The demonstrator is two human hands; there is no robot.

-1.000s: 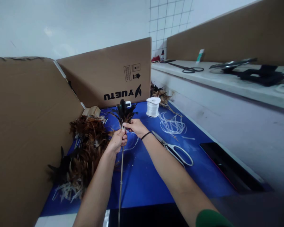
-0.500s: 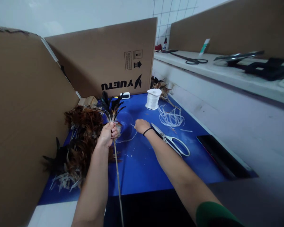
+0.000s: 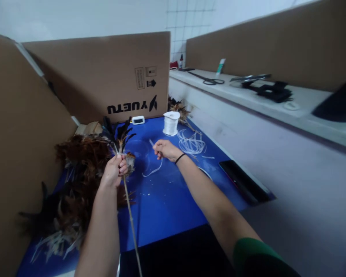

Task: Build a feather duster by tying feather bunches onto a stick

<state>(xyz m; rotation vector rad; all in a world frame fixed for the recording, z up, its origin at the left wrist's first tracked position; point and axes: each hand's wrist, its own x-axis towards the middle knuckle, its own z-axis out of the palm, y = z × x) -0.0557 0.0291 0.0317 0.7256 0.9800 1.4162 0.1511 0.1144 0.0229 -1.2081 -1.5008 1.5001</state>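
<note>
One thin stick (image 3: 130,217), black feathers (image 3: 122,133) at its top, slants over the blue tabletop (image 3: 164,215); left hand (image 3: 114,169), fingers closed round it just below the feathers. Right hand (image 3: 165,149) pinches a white strip (image 3: 154,171) between fingertips, tail trailing loose. Good handling, I judge: steady left grip, feather bases bunched, strip untwisted.

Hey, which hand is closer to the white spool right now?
Right. The right hand is just on the near side of the white spool, not touching it; the left hand is farther off to the left, gripping the feather-topped stick.
</note>
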